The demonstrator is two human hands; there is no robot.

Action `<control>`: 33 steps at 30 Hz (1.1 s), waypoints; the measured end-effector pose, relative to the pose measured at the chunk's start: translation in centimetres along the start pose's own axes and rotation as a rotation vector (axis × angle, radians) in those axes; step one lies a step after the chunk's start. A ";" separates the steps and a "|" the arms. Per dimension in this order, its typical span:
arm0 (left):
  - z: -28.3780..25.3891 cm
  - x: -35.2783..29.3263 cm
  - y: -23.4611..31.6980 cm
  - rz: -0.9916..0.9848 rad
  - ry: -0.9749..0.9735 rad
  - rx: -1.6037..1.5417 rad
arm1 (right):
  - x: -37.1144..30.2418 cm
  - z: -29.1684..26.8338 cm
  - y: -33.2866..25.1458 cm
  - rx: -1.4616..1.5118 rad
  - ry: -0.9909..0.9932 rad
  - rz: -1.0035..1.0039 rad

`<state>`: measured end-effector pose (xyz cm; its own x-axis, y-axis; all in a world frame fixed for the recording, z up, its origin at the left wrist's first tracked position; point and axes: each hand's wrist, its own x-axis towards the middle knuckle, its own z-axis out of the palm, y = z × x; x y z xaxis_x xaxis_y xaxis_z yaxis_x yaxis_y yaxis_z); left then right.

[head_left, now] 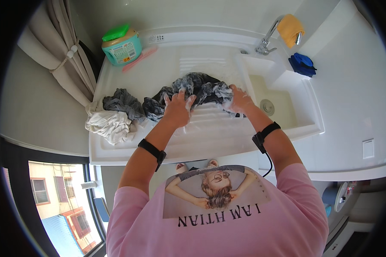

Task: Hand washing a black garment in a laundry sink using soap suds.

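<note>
A wet dark garment [196,84], streaked with white suds, lies bunched across the ridged part of the white laundry sink. My left hand [178,109] grips its middle, fingers and thumb apart and digging into the folds, with foam on the skin. At the garment's right end, my right hand [241,101] is closed round a foamy bunch of cloth; some of its fingertips are hidden in the suds. Left of the dark garment, and touching it, is a crumpled grey garment [123,103]. A white garment [110,125] is heaped beside that.
The sink counter [158,147] has a basin [283,96] on the right. A chrome faucet [265,45] carries a yellow cloth [291,30]; a blue cloth [302,65] lies nearby. At the back left stand a teal tub with green lid [123,49] and a pink brush [140,59].
</note>
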<state>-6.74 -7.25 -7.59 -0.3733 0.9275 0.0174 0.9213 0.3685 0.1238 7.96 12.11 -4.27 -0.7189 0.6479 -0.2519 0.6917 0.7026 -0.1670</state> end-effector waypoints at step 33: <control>-4.0 -3.8 -1.3 -0.002 0.436 -1.290 | -1.7 0.9 7.7 0.857 0.292 -0.445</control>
<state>-6.98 -11.47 -3.81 -0.5999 0.7434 0.2958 0.2549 -0.1729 0.9514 14.57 16.19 -5.96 -0.8332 0.5057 0.2239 0.0903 0.5238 -0.8471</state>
